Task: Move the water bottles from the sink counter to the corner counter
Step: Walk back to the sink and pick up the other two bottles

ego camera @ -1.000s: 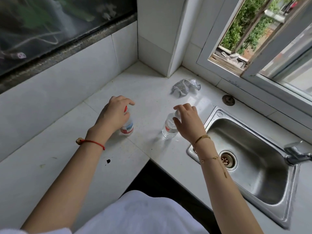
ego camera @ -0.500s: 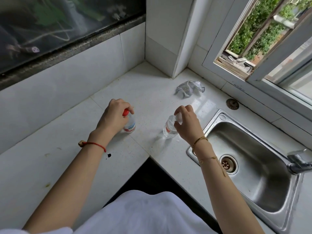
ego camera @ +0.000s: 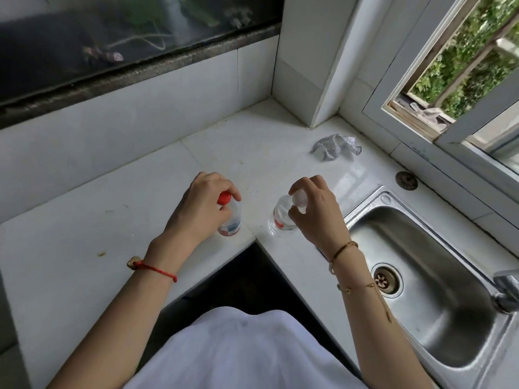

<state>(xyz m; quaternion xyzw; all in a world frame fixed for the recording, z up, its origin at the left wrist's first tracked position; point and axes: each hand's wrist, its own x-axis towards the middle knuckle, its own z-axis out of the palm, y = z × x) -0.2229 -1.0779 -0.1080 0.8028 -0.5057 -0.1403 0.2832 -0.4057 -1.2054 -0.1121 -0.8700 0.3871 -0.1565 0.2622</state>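
Soft daylight from window [ego camera: 463, 88] at right | glare on counter [ego camera: 348, 181] | wide-angle bending at edges | sharp

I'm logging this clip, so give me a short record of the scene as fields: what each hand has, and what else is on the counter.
left hand: gripping the red-capped bottle near its neck
right hand: fingers around the top of the white-capped bottle
bottles: both upright, close to the counter's inner corner edge
cloth: crumpled, silvery, near the window
sink: steel, to the right, nothing in the basin
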